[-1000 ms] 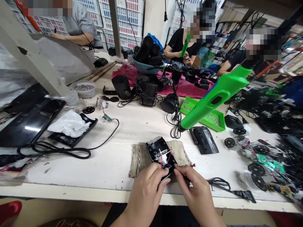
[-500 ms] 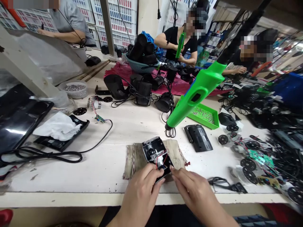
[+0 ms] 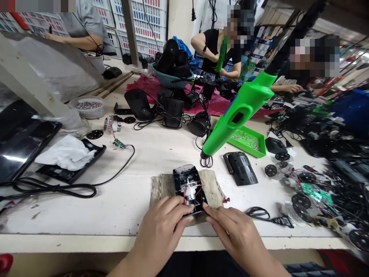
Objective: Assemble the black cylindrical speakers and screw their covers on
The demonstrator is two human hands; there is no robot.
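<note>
Currently, fingers of left hand (image 3: 158, 234) pressed together, tips on lower edge of black housing (image 3: 178, 181); right hand (image 3: 238, 234) likewise, tips at its lower right corner. Housing, holding motor (image 3: 190, 192) and red wires (image 3: 184, 196), lies on cloth pad (image 3: 213, 188) on white table (image 3: 86, 215). Green glue gun (image 3: 239, 111) hangs beyond.

From my remote view, the black plastic housing (image 3: 188, 188) has turned from a slant to sit nearly square on the folded cloth (image 3: 212, 188). My left hand (image 3: 158, 231) has moved its fingers onto the housing's lower edge, while my right hand (image 3: 239, 234) now presses at its lower right corner.
</note>
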